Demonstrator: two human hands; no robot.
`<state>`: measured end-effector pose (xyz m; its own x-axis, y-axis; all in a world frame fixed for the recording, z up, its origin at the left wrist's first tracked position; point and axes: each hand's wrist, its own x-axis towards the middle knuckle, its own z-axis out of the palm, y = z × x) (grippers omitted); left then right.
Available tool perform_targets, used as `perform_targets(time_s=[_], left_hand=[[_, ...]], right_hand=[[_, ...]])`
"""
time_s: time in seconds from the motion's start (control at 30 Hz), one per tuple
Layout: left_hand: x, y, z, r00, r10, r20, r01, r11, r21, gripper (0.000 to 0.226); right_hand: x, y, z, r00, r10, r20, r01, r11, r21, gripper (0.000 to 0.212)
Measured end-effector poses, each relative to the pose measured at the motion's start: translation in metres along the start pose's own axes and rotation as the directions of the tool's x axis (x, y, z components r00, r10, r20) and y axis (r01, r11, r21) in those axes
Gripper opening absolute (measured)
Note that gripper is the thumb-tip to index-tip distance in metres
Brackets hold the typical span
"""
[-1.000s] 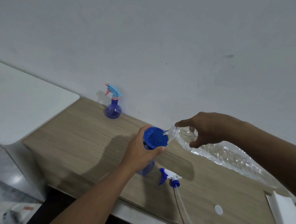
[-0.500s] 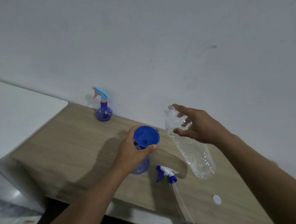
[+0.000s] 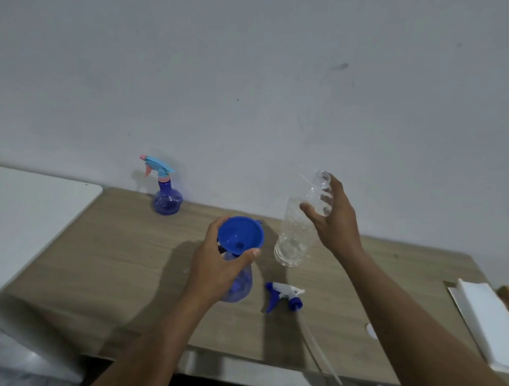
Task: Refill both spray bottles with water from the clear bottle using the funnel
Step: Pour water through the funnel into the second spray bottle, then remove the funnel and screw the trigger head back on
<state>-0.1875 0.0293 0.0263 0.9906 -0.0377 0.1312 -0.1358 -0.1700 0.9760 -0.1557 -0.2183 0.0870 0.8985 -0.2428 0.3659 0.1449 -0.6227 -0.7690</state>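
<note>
A blue funnel (image 3: 239, 235) sits in the neck of an open blue spray bottle (image 3: 240, 287) on the wooden table (image 3: 117, 243). My left hand (image 3: 216, 264) grips the bottle's neck under the funnel. To the right, my right hand (image 3: 334, 218) holds the clear bottle (image 3: 297, 229) near its open mouth, almost upright, its base close to the table. That bottle's blue and white spray head (image 3: 283, 296) with its long tube lies in front. A second blue spray bottle (image 3: 165, 197), with a light blue and pink head screwed on, stands by the wall.
A small white cap (image 3: 370, 330) lies on the table beside my right forearm. A stack of white sheets (image 3: 491, 324) rests at the table's right end. A white surface (image 3: 20, 206) adjoins the table on the left. The wall runs close behind.
My right hand has swung the clear bottle from tipped over the funnel back to nearly upright, right of the funnel. My left hand has kept its grip on the spray bottle.
</note>
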Motion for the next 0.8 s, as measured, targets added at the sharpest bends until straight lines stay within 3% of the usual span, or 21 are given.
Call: perform_targets(time_s=[0.2, 0.3, 0.4, 0.57, 0.67, 0.8], left_hand=[[-0.001, 0.001, 0.0, 1.0, -0.02, 0.017, 0.02, 1.0, -0.008, 0.072], [-0.001, -0.002, 0.0, 0.999, -0.035, 0.038, 0.035, 0.999, 0.007, 0.09], [-0.002, 0.0, -0.001, 0.997, -0.047, 0.056, 0.047, 0.999, 0.009, 0.11], [-0.004, -0.002, -0.001, 0.993, -0.115, 0.03, 0.115, 0.993, 0.01, 0.138], [-0.005, -0.017, -0.003, 0.989, -0.148, 0.009, 0.147, 0.987, 0.069, 0.124], [-0.002, -0.038, 0.003, 0.969, -0.243, 0.029, 0.241, 0.968, 0.078, 0.081]], right_hand=[[0.0, -0.008, -0.002, 0.994, 0.109, 0.031, -0.108, 0.994, -0.037, 0.106], [-0.003, -0.012, -0.008, 0.989, 0.146, 0.037, -0.143, 0.987, -0.078, 0.118], [-0.012, -0.022, -0.013, 0.993, 0.116, 0.002, -0.115, 0.985, -0.126, 0.115], [-0.043, -0.048, -0.004, 0.985, -0.094, -0.148, 0.07, 0.985, -0.161, 0.083], [-0.059, -0.068, 0.012, 0.977, -0.194, -0.085, 0.178, 0.971, -0.161, 0.072], [-0.061, -0.089, 0.037, 0.949, -0.114, 0.294, 0.183, 0.959, -0.217, 0.077]])
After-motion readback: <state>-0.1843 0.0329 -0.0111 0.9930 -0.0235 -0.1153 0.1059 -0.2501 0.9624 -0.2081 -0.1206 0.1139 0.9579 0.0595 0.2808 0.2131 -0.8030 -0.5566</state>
